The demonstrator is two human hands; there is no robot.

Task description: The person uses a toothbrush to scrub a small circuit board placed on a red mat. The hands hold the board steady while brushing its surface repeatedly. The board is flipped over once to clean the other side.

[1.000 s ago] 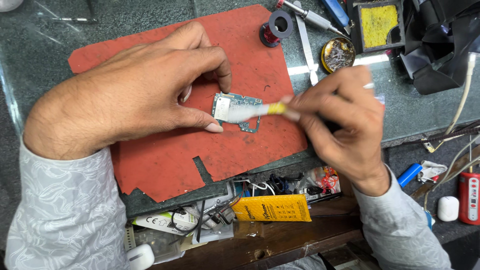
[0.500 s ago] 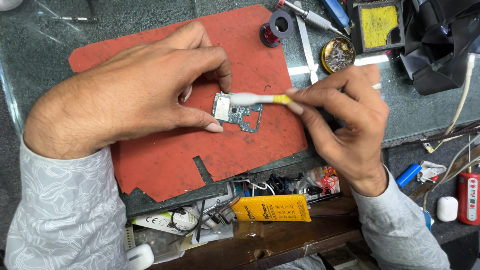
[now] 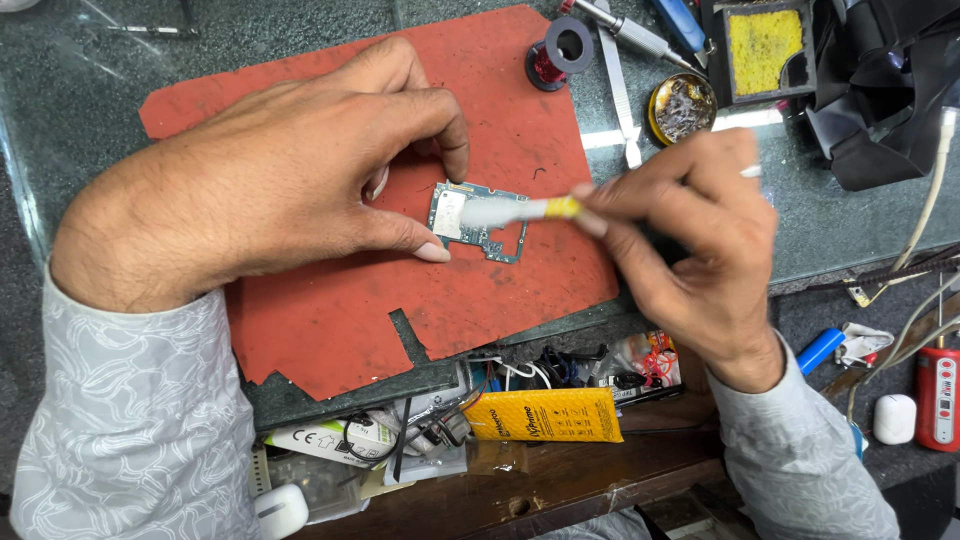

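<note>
A small green circuit board (image 3: 497, 240) lies on a red mat (image 3: 330, 310) in the middle of the glass desk. My left hand (image 3: 290, 170) pinches the board's left edge between thumb and forefinger and pins it to the mat. My right hand (image 3: 690, 240) grips a yellow-handled brush (image 3: 520, 209) by its handle. The brush's white bristle head rests on the top left part of the board.
At the back stand a solder spool (image 3: 560, 50), metal tweezers (image 3: 620, 90), a round tin of flux (image 3: 683, 107) and a yellow sponge in a black tray (image 3: 762, 42). Along the front edge lie a yellow pouch (image 3: 545, 415), wires and small parts. A red tool (image 3: 938, 395) sits far right.
The brush head has slid up and to the left across the board, from its lower middle to its top left part. My left hand has kept its hold.
</note>
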